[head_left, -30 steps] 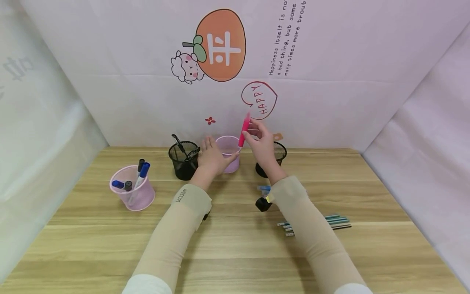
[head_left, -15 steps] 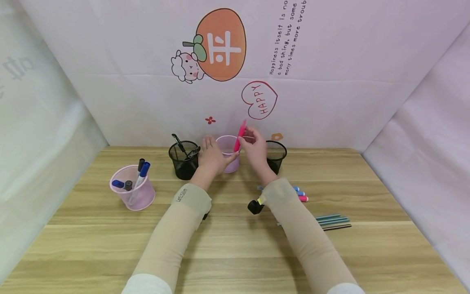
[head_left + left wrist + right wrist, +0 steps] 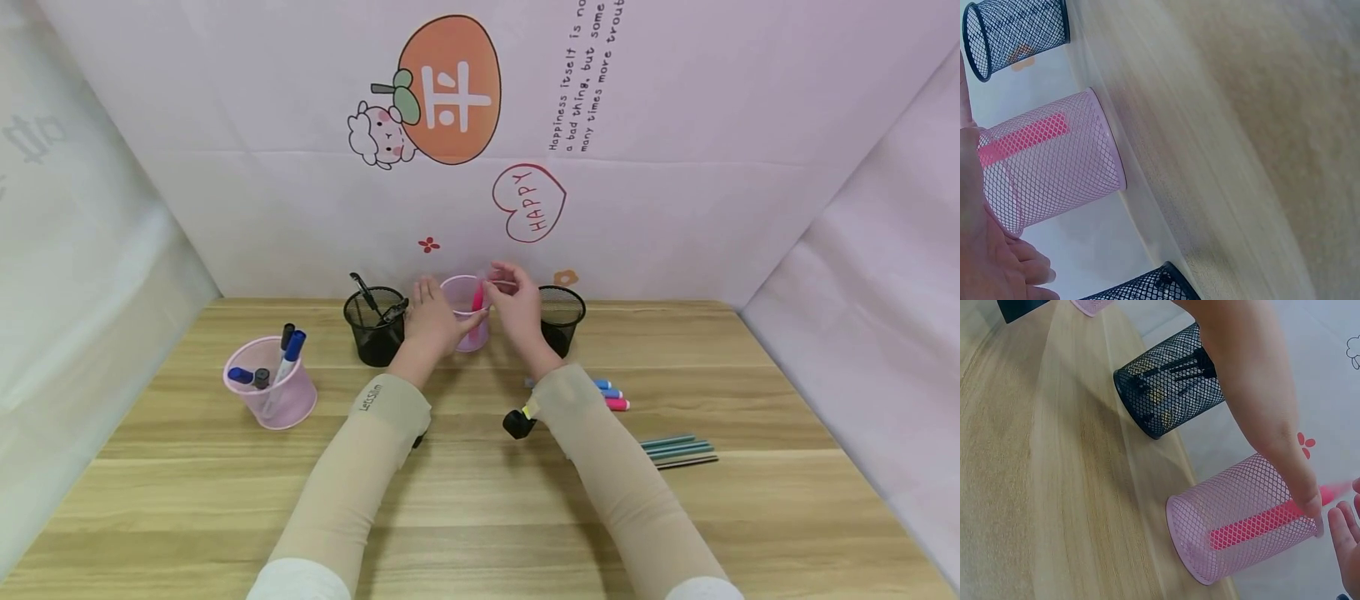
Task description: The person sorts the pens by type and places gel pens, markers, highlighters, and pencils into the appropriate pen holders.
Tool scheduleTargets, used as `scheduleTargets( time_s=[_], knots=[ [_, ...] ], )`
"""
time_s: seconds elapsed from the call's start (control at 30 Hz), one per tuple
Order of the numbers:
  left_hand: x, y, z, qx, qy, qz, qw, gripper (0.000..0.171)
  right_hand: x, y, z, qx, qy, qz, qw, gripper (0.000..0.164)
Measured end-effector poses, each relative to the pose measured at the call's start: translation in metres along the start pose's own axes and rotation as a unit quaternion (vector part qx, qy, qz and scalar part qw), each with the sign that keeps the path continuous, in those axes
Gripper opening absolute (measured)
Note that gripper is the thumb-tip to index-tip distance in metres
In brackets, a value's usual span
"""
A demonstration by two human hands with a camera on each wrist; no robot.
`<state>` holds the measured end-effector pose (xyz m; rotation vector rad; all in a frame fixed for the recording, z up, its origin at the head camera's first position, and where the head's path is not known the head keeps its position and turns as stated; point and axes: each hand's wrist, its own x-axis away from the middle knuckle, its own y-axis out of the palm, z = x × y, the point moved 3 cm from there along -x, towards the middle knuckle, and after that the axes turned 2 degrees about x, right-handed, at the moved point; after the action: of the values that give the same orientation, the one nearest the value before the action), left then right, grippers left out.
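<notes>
The pink marker (image 3: pixel 477 298) is inside the middle cup (image 3: pixel 457 292), a pink mesh one at the back of the table (image 3: pixel 480 542), tilted a little from upright with its top above the rim. Through the mesh, the wrist views show its lower end short of the cup's base. The right hand (image 3: pixel 521 312) is just to the right of the marker's upper end, fingers loosely bent and parted from the thumb; it seems to have hold of nothing, though whether a fingertip touches the marker I cannot tell. The left hand (image 3: pixel 433 323) is spread at the same cup, fingers fairly straight on its left side and thumb along the near part of the rim, touching it without closing round it. Just left of that hand is the left black cup (image 3: pixel 378 343), with black pens (image 3: pixel 365 292) in it; the right black cup (image 3: pixel 564 329) is beside the right hand. Farther left and nearer, the left pink cup (image 3: pixel 292 408) holds blue and black markers (image 3: pixel 296 346). At the right, two blue markers (image 3: pixel 611 393) and a second pink marker (image 3: pixel 617 405) lie partly hidden by the right sleeve (image 3: pixel 630 492), with pencils (image 3: pixel 678 448) nearer. Behind hangs a white cloth (image 3: pixel 675 225) with printed drawings.
</notes>
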<state>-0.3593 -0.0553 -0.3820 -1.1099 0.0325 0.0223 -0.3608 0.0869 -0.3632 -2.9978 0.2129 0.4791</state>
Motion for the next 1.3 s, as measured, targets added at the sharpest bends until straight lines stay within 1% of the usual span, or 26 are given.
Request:
scheduleTargets(
  time_s=[0.1,0.23,0.4,0.5,0.7,0.93,1.17,1.2,1.3],
  knots=[
    [0.000,0.000,0.000,0.003,-0.001,0.000,1.0000,0.122,0.000,-0.001,0.000,-0.001,-0.005,-0.005,1.000,0.035],
    [-0.001,0.001,-0.001,-0.001,-0.001,-0.002,1.0000,0.121,0.001,-0.003,0.001,0.009,0.001,-0.019,1.000,0.034],
    [0.000,-0.001,0.000,-0.016,0.003,-0.005,0.9999,0.121,0.003,-0.010,-0.003,0.030,-0.001,-0.048,0.998,0.031],
    [0.000,-0.002,0.000,-0.016,0.005,-0.007,0.9998,0.120,0.006,-0.014,-0.009,0.047,-0.014,-0.068,0.996,0.030],
    [0.000,0.000,-0.002,-0.001,-0.001,-0.011,0.9999,0.119,0.011,-0.024,-0.016,0.078,-0.057,-0.102,0.990,0.027],
    [0.002,-0.001,-0.001,-0.001,-0.002,-0.012,0.9999,0.120,0.016,-0.042,-0.024,0.102,-0.074,-0.118,0.985,0.026],
    [0.002,-0.002,0.000,-0.002,0.003,-0.008,1.0000,0.119,0.018,-0.059,-0.025,0.090,-0.076,-0.129,0.985,0.030],
    [0.001,-0.002,0.000,-0.002,0.004,-0.007,1.0000,0.119,0.021,-0.061,-0.030,0.092,-0.072,-0.130,0.985,0.030],
    [0.002,-0.001,0.000,-0.007,0.004,-0.008,0.9999,0.120,0.023,-0.066,-0.028,0.096,-0.076,-0.137,0.983,0.029]
  ],
)
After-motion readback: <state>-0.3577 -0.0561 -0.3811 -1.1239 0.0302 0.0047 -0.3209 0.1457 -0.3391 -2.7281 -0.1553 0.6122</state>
